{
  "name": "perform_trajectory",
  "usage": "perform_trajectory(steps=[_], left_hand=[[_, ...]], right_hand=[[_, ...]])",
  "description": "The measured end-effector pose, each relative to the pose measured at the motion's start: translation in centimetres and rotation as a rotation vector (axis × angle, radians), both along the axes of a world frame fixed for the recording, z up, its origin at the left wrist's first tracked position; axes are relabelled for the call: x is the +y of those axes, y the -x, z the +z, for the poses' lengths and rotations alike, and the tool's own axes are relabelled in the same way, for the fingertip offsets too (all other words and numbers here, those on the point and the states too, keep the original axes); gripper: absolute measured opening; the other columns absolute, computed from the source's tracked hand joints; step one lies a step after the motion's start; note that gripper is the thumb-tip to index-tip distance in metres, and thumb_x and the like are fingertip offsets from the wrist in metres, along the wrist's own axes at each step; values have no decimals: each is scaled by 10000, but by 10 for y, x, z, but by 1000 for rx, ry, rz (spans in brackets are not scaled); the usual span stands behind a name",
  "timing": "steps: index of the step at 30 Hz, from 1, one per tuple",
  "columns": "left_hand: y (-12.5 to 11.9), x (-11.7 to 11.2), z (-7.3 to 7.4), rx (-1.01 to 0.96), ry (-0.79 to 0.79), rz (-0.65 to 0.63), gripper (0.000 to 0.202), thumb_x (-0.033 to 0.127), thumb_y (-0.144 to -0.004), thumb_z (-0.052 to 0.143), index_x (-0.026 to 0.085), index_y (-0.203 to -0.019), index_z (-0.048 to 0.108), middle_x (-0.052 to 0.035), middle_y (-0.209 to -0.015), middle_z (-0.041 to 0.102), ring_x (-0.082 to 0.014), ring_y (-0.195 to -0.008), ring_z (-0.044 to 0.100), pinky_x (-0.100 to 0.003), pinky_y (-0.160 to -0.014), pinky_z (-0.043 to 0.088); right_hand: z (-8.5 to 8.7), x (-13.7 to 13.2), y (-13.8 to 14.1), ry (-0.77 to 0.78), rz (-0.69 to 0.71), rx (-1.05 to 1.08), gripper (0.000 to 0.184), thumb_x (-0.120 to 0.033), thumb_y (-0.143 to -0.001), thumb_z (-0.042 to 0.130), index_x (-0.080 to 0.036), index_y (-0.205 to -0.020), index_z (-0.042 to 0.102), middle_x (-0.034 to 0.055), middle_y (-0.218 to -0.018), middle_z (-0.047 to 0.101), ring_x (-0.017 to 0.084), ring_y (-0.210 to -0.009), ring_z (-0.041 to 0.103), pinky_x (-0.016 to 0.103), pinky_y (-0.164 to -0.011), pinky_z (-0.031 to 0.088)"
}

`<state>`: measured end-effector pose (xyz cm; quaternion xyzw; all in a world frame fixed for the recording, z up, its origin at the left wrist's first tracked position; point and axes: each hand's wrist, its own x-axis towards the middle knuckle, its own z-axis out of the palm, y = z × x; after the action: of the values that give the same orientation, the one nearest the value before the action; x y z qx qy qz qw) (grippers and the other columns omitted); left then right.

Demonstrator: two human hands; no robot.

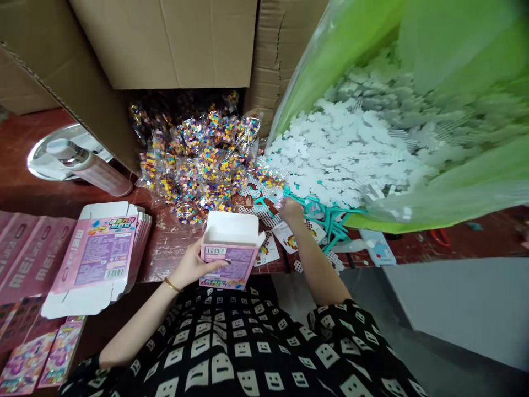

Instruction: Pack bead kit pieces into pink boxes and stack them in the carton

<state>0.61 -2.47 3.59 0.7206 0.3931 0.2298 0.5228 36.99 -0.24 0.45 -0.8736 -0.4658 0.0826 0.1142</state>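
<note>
My left hand (195, 266) is wrapped round a small pink-and-purple cardboard box (243, 258), thumb across its printed side. The box's white top flaps stand open, and it is held at the table's front edge. My right hand (291, 213) reaches to the table, its fingers closed together at the foot of a heap of white plastic pieces (330, 149); what they grip is hidden. Teal plastic sticks (334, 223) lie just right of that hand. Printed pattern cards (285, 236) and white perforated sheets (248, 210) are scattered beneath and beside it.
Clear bags of colourful beads (198, 160) spill from a cardboard carton (177, 44). A green plastic bag (438, 220) holds the white pieces. Flattened pink boxes (95, 248) are stacked at left, near a bottle (91, 168) on a metal tray (41, 157). A pale blue item (378, 248) lies right.
</note>
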Motion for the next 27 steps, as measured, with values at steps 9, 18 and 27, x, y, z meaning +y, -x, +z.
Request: perform_trajectory(steps=[9, 18, 27], left_hand=[[-13, -2, -6, -186, 214, 263, 474, 466, -682, 799, 156, -978, 598, -30, -846, 688, -150, -729, 633, -258, -664, 537], [-9, 4, -2, -132, 190, 310, 455, 477, -605, 852, 165, -828, 607, 4, -714, 655, -141, -640, 596, -251, -624, 498], [48, 11, -42, 198, -104, 582, 696, 591, -698, 765, 103, -1157, 580, -184, -1115, 674, -316, -1025, 645, -466, -904, 508]], right_hand=[[14, -5, 4, -198, -23, 169, 150, -309, -789, 687, -160, -783, 671, 82, -808, 715, 209, -774, 664, 312, -742, 521], [46, -41, 138, -395, 675, 909, 273, -451, -885, 622, -228, -834, 771, 59, -867, 762, 193, -794, 698, 336, -765, 548], [11, 17, 56, 131, 414, 48, 796, -207, -504, 924, -152, -1223, 588, 177, -1224, 586, 365, -1194, 533, 494, -971, 451]])
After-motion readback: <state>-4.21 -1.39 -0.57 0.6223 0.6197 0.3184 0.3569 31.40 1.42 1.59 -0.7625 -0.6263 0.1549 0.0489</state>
